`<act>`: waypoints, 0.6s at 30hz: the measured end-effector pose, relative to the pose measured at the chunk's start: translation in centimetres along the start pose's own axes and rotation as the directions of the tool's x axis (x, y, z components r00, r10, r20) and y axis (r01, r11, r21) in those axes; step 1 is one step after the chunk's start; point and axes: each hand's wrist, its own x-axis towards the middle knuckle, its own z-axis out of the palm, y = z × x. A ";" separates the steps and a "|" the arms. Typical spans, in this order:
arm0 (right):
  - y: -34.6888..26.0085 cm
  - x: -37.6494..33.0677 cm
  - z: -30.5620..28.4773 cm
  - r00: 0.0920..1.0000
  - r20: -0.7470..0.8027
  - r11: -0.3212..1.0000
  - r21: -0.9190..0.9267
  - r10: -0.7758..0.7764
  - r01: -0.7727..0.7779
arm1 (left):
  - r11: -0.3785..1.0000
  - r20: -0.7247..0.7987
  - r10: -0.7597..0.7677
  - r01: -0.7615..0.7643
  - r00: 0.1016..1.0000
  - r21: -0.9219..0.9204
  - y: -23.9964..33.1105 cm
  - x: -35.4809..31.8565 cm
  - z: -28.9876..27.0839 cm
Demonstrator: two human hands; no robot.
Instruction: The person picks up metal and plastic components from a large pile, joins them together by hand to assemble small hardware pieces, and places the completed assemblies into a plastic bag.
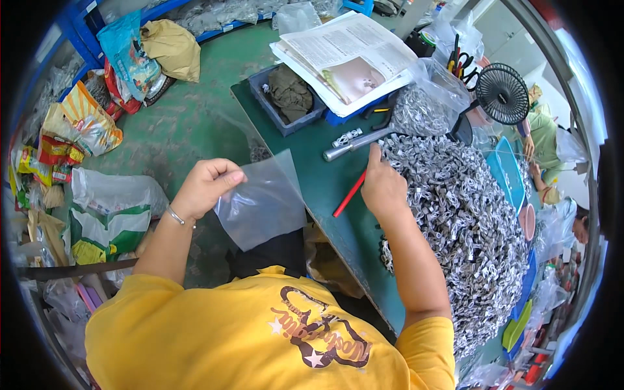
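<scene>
My left hand (218, 184) pinches the upper edge of a clear plastic bag (263, 205) between thumb and fingers; the bag hangs flat beside the table edge. My right hand (385, 185) is over the near-left edge of a big heap of small grey metal clips (461, 227), its index finger stretched out and no held thing showing. Its other fingers are partly hidden. Just beyond the fingertip lies the metal handle of a scoop (354, 144). A red pen (350, 194) rests on the green table (325, 179), its far end by my right hand.
Printed sheets (354, 58) and a grey bin with dark cloth (263, 77) stand at the table's far side. A clear bag of metal parts (426, 107) and a black fan (502, 93) are beyond the heap. Another person (546, 140) sits at far right. Filled sacks (97, 130) line the left.
</scene>
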 end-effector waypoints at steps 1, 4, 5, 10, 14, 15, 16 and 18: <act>-0.7 -0.6 -0.5 0.997 -0.075 0.997 0.063 -0.031 0.036 | 0.996 0.010 0.081 -0.081 0.997 -0.036 -0.6 -0.1 0.0; -4.4 -3.1 -2.5 0.993 0.007 0.803 0.590 -0.114 0.088 | 0.983 -0.048 0.149 -0.153 0.988 -0.100 -1.0 -0.2 2.0; -5.5 -4.0 -3.3 0.972 0.167 0.729 0.684 -0.168 0.009 | 0.972 -0.094 0.184 -0.195 0.978 -0.130 -1.3 -0.1 3.1; -8.1 -6.6 -1.5 0.968 0.093 0.236 0.971 -0.235 -0.036 | 0.807 0.138 0.543 -0.561 0.828 0.187 -0.4 -0.7 8.2; -7.1 -7.5 -0.8 0.991 0.103 0.035 0.994 -0.087 -0.100 | 0.858 0.212 0.502 -0.513 0.839 -0.002 -0.4 -0.6 7.7; -6.8 -7.6 -0.4 0.991 0.109 0.034 0.994 -0.082 -0.107 | 0.871 0.161 0.492 -0.486 0.856 -0.078 -0.5 -0.8 7.6; -6.6 -7.7 0.0 0.986 -0.164 0.271 0.949 -0.004 0.159 | 0.903 -0.083 0.369 -0.378 0.926 -0.206 -0.6 -1.1 7.9; -6.4 -7.8 0.4 0.922 -0.381 0.519 0.801 0.061 0.297 | 0.854 -0.298 0.318 -0.409 0.900 -0.322 -0.1 -0.4 6.2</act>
